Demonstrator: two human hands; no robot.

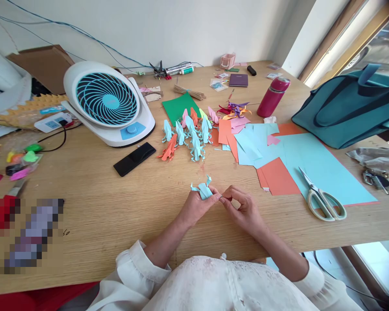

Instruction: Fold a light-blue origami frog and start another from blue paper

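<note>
My left hand [196,206] is closed around a light-blue folded paper figure [205,190], with two curled legs poking up above the fingers. Close against the left thumb, my right hand [245,210] pinches thumb and forefinger together; whatever lies between those tips is too small to make out. Both hands are over the front of the wooden table [123,216]. Beyond them stands a group of similar figures, mostly light blue [196,149], with an orange one [169,148] at the near left and a few pink, orange and yellow-green ones behind.
Scissors [322,201] lie on a large light-blue sheet [330,172] at right, beside orange paper [282,177]. A black phone [135,159] and a white fan [110,103] are to the left. Farther back are a magenta bottle [272,97], a teal bag [346,106] and green paper [178,107].
</note>
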